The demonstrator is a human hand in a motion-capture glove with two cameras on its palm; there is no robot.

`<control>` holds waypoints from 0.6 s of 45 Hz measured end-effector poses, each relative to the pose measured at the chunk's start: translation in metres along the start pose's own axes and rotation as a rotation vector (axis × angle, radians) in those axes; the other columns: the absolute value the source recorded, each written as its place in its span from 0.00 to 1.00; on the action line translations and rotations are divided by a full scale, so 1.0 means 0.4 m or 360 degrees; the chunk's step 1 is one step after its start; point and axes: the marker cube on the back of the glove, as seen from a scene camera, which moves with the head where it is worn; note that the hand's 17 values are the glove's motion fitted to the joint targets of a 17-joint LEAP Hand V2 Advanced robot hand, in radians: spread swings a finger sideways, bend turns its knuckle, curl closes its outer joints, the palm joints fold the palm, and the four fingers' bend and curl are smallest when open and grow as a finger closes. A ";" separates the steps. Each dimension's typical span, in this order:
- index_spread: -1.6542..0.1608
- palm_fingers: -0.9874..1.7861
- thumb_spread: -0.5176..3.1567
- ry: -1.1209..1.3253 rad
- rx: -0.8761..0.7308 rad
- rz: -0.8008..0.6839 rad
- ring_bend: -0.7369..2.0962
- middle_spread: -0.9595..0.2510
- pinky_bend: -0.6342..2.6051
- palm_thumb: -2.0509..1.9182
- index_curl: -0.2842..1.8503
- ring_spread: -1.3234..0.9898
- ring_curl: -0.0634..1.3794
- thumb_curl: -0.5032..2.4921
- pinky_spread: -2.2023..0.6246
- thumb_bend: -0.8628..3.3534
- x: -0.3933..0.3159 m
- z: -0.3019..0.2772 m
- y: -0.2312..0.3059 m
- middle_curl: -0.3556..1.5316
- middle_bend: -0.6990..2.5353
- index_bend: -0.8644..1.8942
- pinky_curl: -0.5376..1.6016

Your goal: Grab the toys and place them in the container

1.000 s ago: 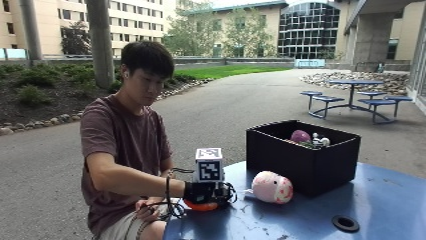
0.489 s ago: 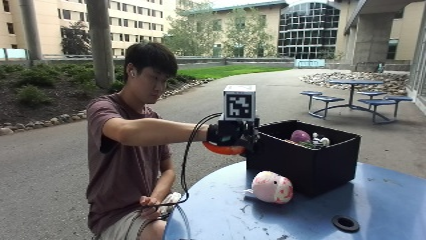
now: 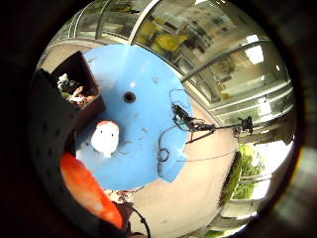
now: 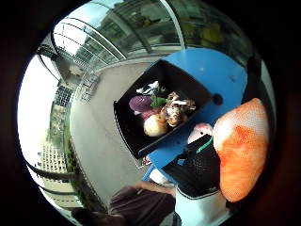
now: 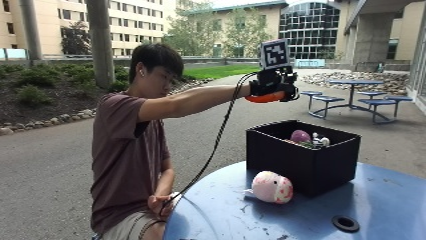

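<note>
The gloved right hand (image 5: pixel 271 86) grips an orange toy (image 5: pixel 265 98), fingers curled round it, at the upper centre-right of the outside view. The arm stretches out level, high above the black container (image 5: pixel 303 156). The toy's surface looks dimpled and mesh-like. A round pink spotted toy (image 5: pixel 272 187) lies on the blue table (image 5: pixel 373 200), against the boxy container's front wall.

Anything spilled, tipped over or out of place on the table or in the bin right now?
Nothing spilled or damaged. The black bin stands upright on the blue table with toys inside. Only the pink plush toy is still out, lying on the table against the bin's front. The gloved hand holds an orange toy above the bin.
</note>
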 end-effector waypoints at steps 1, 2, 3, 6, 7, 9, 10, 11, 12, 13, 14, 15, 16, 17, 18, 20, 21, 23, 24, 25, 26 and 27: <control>0.75 0.67 0.38 -0.0011 -0.0003 -0.0043 0.76 0.56 0.57 0.63 0.48 0.40 0.55 0.49 0.64 0.23 -0.033 0.001 -0.009 0.67 0.61 0.67 0.53; 0.75 0.67 0.38 -0.0012 -0.0007 -0.0069 0.76 0.56 0.57 0.63 0.48 0.40 0.55 0.49 0.64 0.23 -0.063 0.004 -0.017 0.68 0.62 0.67 0.53; 0.75 0.67 0.38 -0.0012 -0.0012 -0.0070 0.76 0.56 0.57 0.63 0.49 0.40 0.55 0.49 0.64 0.23 -0.094 0.008 -0.026 0.68 0.61 0.67 0.53; 0.75 0.67 0.37 -0.0024 -0.0030 -0.0049 0.76 0.56 0.57 0.63 0.50 0.40 0.55 0.50 0.64 0.22 -0.174 0.023 -0.049 0.68 0.62 0.67 0.54; 0.75 0.66 0.37 -0.0010 -0.0038 -0.0111 0.77 0.56 0.57 0.63 0.50 0.40 0.56 0.50 0.64 0.22 -0.183 0.030 -0.049 0.68 0.62 0.67 0.54; 0.75 0.66 0.37 0.0044 -0.0053 -0.0292 0.77 0.56 0.57 0.63 0.51 0.40 0.56 0.50 0.64 0.22 -0.187 0.045 -0.041 0.69 0.62 0.67 0.54; 0.75 0.66 0.37 0.0064 -0.0062 -0.0361 0.77 0.56 0.57 0.63 0.51 0.40 0.56 0.51 0.64 0.22 -0.196 0.052 -0.039 0.69 0.62 0.67 0.54; 0.75 0.66 0.37 0.0075 -0.0071 -0.0408 0.77 0.56 0.57 0.63 0.52 0.40 0.56 0.51 0.64 0.22 -0.214 0.060 -0.039 0.69 0.62 0.67 0.54; 0.75 0.66 0.37 0.0074 -0.0081 -0.0441 0.77 0.56 0.57 0.63 0.52 0.40 0.56 0.51 0.64 0.22 -0.241 0.067 -0.040 0.69 0.62 0.67 0.54; 0.75 0.66 0.36 0.0062 -0.0090 -0.0465 0.77 0.56 0.57 0.63 0.52 0.40 0.56 0.51 0.64 0.22 -0.277 0.075 -0.042 0.69 0.62 0.67 0.54; 0.75 0.66 0.36 0.0040 -0.0098 -0.0483 0.77 0.56 0.58 0.63 0.53 0.40 0.56 0.51 0.64 0.22 -0.317 0.082 -0.045 0.69 0.62 0.67 0.54; 0.74 0.65 0.36 0.0016 -0.0104 -0.0494 0.77 0.56 0.58 0.63 0.53 0.40 0.56 0.52 0.64 0.22 -0.354 0.088 -0.048 0.69 0.62 0.67 0.54; 0.74 0.65 0.36 -0.0004 -0.0107 -0.0501 0.77 0.56 0.58 0.63 0.53 0.40 0.56 0.52 0.64 0.22 -0.385 0.093 -0.051 0.70 0.62 0.67 0.54; 0.74 0.65 0.36 -0.0020 -0.0110 -0.0504 0.77 0.56 0.58 0.63 0.54 0.40 0.56 0.52 0.64 0.22 -0.407 0.098 -0.053 0.69 0.62 0.67 0.54; 0.74 0.65 0.36 -0.0032 -0.0117 -0.0507 0.77 0.56 0.58 0.63 0.54 0.40 0.56 0.52 0.64 0.22 -0.424 0.103 -0.054 0.70 0.62 0.67 0.54; 0.74 0.63 0.36 -0.0060 -0.0164 -0.0509 0.77 0.56 0.58 0.63 0.55 0.40 0.56 0.52 0.64 0.22 -0.449 0.116 -0.055 0.69 0.61 0.66 0.54; 0.74 0.59 0.36 -0.0077 -0.0208 -0.0509 0.77 0.56 0.59 0.63 0.54 0.40 0.56 0.52 0.64 0.22 -0.461 0.126 -0.054 0.69 0.60 0.63 0.55; 0.74 0.61 0.36 -0.0112 -0.0340 -0.0505 0.78 0.56 0.59 0.63 0.56 0.40 0.57 0.53 0.64 0.21 -0.476 0.147 -0.047 0.70 0.61 0.65 0.55; 0.74 0.57 0.36 -0.0131 -0.0420 -0.0502 0.77 0.56 0.60 0.63 0.55 0.40 0.56 0.53 0.64 0.22 -0.477 0.159 -0.042 0.69 0.59 0.61 0.55; 0.75 0.45 0.38 -0.0153 -0.0495 -0.0500 0.78 0.55 0.59 0.62 0.52 0.41 0.56 0.52 0.65 0.21 -0.477 0.169 -0.037 0.67 0.55 0.53 0.54; 0.76 0.32 0.40 -0.0177 -0.0553 -0.0497 0.75 0.56 0.58 0.57 0.52 0.41 0.56 0.49 0.66 0.19 -0.476 0.177 -0.034 0.65 0.53 0.50 0.55; 0.76 0.22 0.41 -0.0204 -0.0587 -0.0493 0.75 0.59 0.61 0.56 0.52 0.42 0.57 0.48 0.67 0.18 -0.475 0.183 -0.032 0.62 0.45 0.48 0.57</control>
